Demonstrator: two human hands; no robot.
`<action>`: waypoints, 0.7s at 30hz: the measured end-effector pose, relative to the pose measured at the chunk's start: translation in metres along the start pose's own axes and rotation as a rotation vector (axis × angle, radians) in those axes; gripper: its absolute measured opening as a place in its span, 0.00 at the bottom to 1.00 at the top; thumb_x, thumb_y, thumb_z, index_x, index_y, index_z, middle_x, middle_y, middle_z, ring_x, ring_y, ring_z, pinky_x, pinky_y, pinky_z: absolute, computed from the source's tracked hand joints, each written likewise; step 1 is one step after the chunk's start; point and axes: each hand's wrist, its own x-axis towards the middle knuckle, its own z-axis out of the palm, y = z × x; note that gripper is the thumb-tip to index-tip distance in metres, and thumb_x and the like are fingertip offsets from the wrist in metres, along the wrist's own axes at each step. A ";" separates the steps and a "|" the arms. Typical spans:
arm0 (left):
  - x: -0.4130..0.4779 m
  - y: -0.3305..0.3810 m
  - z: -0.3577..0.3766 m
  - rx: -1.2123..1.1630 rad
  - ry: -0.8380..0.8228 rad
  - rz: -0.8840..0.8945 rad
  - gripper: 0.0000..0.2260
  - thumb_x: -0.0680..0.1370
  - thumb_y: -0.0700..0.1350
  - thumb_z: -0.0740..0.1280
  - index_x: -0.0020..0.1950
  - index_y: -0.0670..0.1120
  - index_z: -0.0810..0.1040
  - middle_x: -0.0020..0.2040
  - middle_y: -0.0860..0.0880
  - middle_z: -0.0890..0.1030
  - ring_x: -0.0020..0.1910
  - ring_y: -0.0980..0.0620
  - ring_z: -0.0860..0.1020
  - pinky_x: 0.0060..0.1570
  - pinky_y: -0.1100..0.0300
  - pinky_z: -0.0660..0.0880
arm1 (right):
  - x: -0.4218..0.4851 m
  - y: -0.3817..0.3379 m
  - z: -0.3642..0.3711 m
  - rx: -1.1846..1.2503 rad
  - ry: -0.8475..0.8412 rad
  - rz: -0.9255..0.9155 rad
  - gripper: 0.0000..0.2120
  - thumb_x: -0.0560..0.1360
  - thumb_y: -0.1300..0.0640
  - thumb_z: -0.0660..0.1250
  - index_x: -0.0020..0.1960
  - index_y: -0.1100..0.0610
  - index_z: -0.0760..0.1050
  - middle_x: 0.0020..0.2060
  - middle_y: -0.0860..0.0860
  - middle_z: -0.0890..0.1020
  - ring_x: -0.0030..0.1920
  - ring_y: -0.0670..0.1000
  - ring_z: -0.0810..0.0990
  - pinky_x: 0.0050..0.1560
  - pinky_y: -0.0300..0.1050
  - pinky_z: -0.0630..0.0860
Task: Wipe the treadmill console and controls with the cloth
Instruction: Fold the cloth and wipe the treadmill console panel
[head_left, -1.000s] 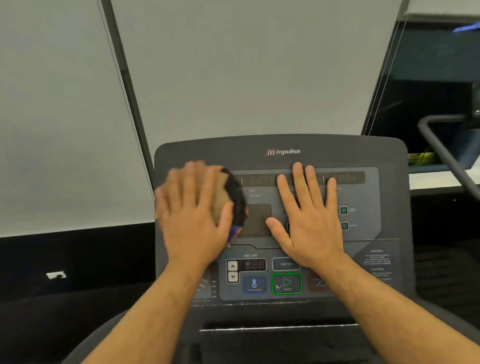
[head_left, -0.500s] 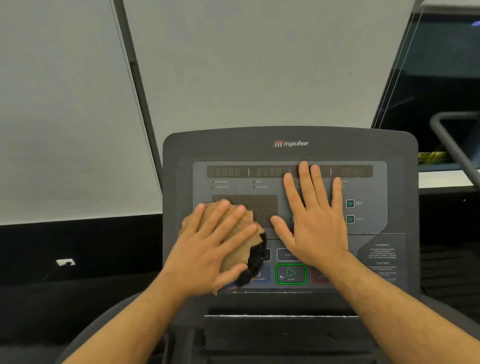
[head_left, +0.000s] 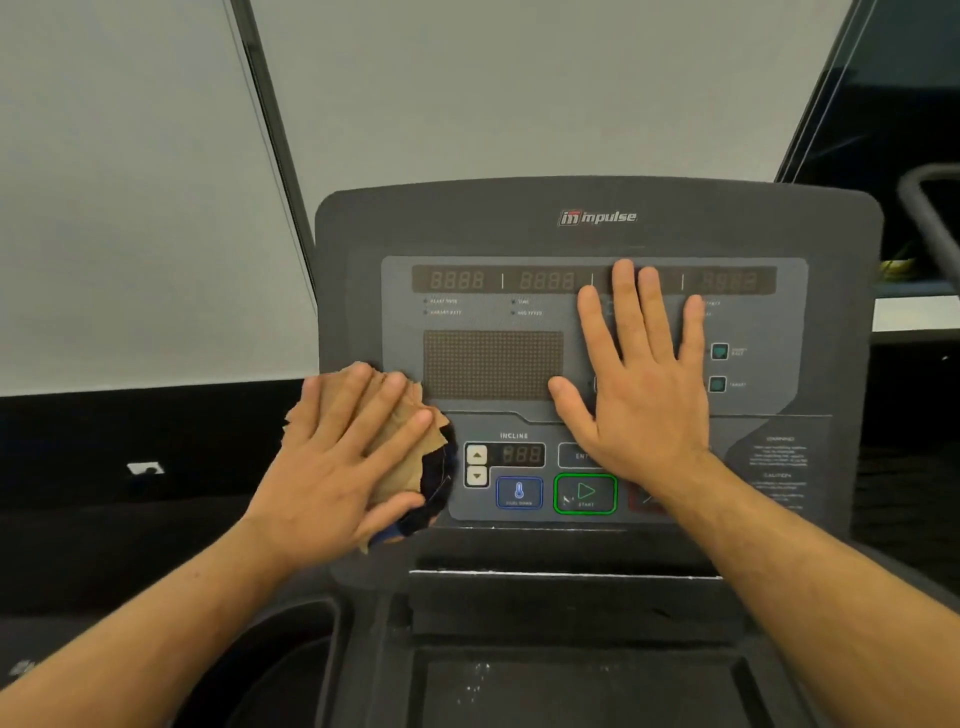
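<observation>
The dark grey treadmill console (head_left: 467, 223) fills the middle of the head view, with a lighter control panel (head_left: 753, 322), a row of digit displays and a dot-matrix screen (head_left: 493, 364). My left hand (head_left: 343, 457) presses a crumpled tan and dark blue cloth (head_left: 415, 457) flat against the console's lower left edge, beside the incline buttons (head_left: 476, 464). My right hand (head_left: 644, 379) lies flat with fingers spread on the panel's centre-right, covering some buttons. The green start button (head_left: 585, 493) and blue cool-down button (head_left: 519, 492) show between my hands.
A tray recess (head_left: 571, 675) sits below the console. A grey handrail (head_left: 930, 208) of a neighbouring machine curves in at the right edge. White blinds with a dark frame bar (head_left: 270, 145) hang behind the console.
My left hand slid the cloth from the upper left of the panel down, then left to the console's lower left edge. My right hand stayed flat on the panel.
</observation>
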 end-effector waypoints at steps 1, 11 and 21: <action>0.011 0.016 -0.001 -0.017 -0.002 0.016 0.35 0.82 0.68 0.55 0.85 0.52 0.55 0.86 0.40 0.54 0.84 0.34 0.49 0.78 0.26 0.49 | 0.000 0.000 0.000 -0.001 0.002 -0.002 0.40 0.83 0.33 0.51 0.86 0.54 0.48 0.86 0.60 0.47 0.86 0.62 0.44 0.82 0.73 0.46; -0.020 -0.017 0.007 0.008 -0.012 0.141 0.38 0.81 0.69 0.58 0.86 0.52 0.54 0.85 0.39 0.55 0.84 0.35 0.52 0.77 0.26 0.54 | -0.008 0.013 0.001 0.016 0.024 -0.062 0.38 0.83 0.36 0.55 0.86 0.54 0.52 0.86 0.61 0.50 0.86 0.62 0.47 0.82 0.72 0.48; 0.037 0.074 0.000 -0.139 0.067 0.054 0.39 0.79 0.69 0.65 0.83 0.50 0.63 0.85 0.40 0.58 0.84 0.36 0.54 0.79 0.30 0.52 | -0.015 0.027 -0.002 0.048 0.024 -0.143 0.37 0.83 0.37 0.55 0.86 0.55 0.53 0.86 0.62 0.51 0.86 0.62 0.48 0.82 0.72 0.48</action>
